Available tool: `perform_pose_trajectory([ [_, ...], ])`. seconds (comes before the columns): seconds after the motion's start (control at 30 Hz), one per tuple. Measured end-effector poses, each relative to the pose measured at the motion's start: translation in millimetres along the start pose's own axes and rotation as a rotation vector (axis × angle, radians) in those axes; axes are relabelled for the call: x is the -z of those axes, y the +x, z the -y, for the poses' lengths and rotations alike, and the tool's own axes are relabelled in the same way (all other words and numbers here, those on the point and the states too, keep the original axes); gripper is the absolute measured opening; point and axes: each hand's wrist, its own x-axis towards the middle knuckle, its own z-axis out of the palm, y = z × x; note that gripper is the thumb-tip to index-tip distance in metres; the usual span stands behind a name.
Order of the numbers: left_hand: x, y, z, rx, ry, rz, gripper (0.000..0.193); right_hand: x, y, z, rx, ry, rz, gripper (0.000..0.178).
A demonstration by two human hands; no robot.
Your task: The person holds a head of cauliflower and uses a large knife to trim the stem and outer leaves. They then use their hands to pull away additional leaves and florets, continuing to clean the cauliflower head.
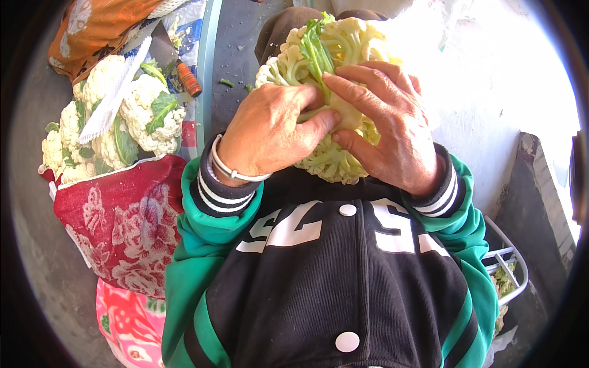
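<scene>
A cauliflower [358,42] rests upside down over my lap, its pale cut stem side facing up and a green leaf [316,54] standing out of its middle. My left hand [276,126] is closed on its left side, with thumb and forefinger at the stem and the other fingertips hidden. Across the right side, my right hand [389,119] grips the head; its fingers lie over the stem base beside the leaf and its thumb presses at the near side. A white bracelet [236,175] circles my left wrist.
Several cauliflowers [153,110] are piled at the left, with a white ribbed strip [116,92] across them. Behind them lies a knife with a wooden handle [188,78]. A dark red floral cloth [126,224] is nearer me. At right stands a white metal rack [521,270].
</scene>
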Motion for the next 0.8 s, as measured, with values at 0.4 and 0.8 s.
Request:
perform_pose_trajectory([
  [0.4,-12,-13,-7,0.031,0.017,-0.263,0.022,-1,-1,-4,0.039,-0.003,-0.052,0.057],
  [0.8,0,-42,57,0.180,-0.922,-0.652,0.037,3,1,1,0.022,-0.061,0.007,0.066],
])
